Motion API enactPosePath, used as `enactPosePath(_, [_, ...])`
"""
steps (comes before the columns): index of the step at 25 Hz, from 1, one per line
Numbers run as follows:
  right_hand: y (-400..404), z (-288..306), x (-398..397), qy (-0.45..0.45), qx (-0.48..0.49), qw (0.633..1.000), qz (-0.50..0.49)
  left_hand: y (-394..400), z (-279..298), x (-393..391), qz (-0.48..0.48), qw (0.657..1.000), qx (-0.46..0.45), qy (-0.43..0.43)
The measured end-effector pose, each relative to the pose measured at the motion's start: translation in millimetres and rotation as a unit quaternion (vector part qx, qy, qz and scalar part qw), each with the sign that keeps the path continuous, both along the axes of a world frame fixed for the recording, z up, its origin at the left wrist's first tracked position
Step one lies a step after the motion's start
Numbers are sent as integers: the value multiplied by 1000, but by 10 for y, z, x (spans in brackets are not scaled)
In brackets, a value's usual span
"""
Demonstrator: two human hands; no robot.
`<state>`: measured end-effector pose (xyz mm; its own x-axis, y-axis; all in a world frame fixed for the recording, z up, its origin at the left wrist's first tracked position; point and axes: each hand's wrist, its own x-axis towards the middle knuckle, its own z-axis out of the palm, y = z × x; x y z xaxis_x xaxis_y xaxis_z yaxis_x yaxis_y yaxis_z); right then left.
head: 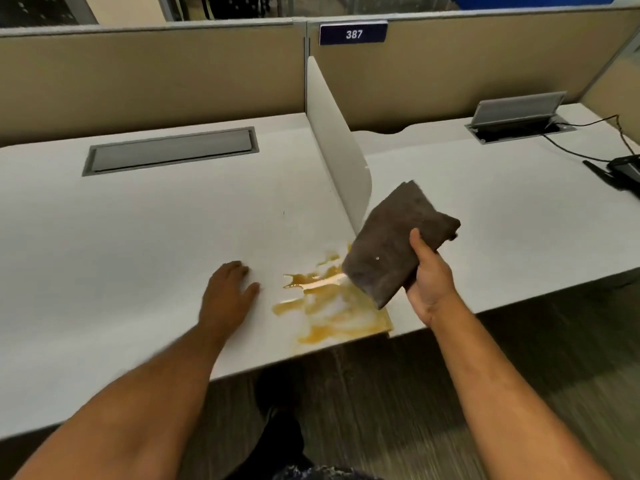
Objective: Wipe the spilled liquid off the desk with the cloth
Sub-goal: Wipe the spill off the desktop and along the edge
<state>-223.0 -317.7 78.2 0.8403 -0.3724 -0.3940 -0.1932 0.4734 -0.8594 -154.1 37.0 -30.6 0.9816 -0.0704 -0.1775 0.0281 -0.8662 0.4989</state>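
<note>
One amber spill [332, 303] sits at the white desk's [138, 237] front edge, near the end of the white divider [341, 161]; smeared, mostly unwiped. Right hand [429, 278] grips the folded grey cloth [398, 240], raised just over the spill's right side. Left hand [228, 292] lies flat, fingers released, left of the spill. Judgement: wiping largely remains.

Fuzzy cloth [394, 237], smooth matt desk [156, 220]
</note>
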Motion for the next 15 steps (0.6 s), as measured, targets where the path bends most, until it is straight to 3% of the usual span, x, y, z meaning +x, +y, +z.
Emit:
enactPosePath(4, [-265, -48, -353, 66, -146, 986, -38, 351, -295, -646, -28, 995, 87, -42])
enactPosePath(7, [-211, -207, -424, 63, -205, 976, -42, 322, -262, -718, -36, 992, 115, -48])
enactPosePath(10, [85, -509, -360, 86, -287, 953, 37, 297, -269, -733, -29, 991, 114, -64])
enactPosePath(12, [338, -757, -277, 87, -395, 902, 151, 294, -258, -747, -16, 993, 97, -67])
enactPosePath(15, [552, -1101, -36, 77, -556, 776, 287, 279, -216, -741, 0, 994, 79, -69])
